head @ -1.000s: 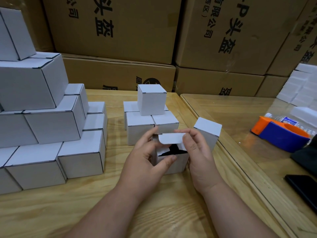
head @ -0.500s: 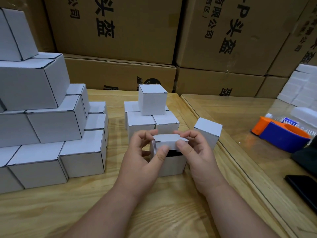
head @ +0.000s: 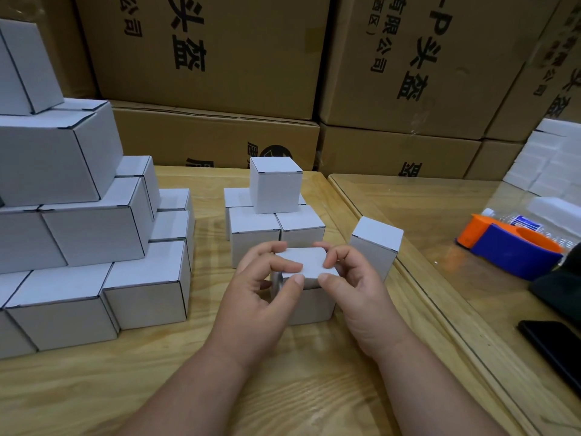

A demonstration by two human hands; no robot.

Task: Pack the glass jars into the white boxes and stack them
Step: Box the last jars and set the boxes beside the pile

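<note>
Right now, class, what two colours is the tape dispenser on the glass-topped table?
Blue and orange; the tape dispenser shows best in the head view.

A single head-worn, wide-angle view is looking forward and down over the bench (head: 94, 388) from the person's own position. The forearms are entering from the lower edge, and both hands are lying close below the lens near frame centre. The view is facing a wall of brown cartons (head: 220, 58) at the far side. Straight edges are bowing toward the margins. A stack of white boxes (head: 78, 231) is filling the left, a glass-topped surface (head: 440, 247) the right.
</note>
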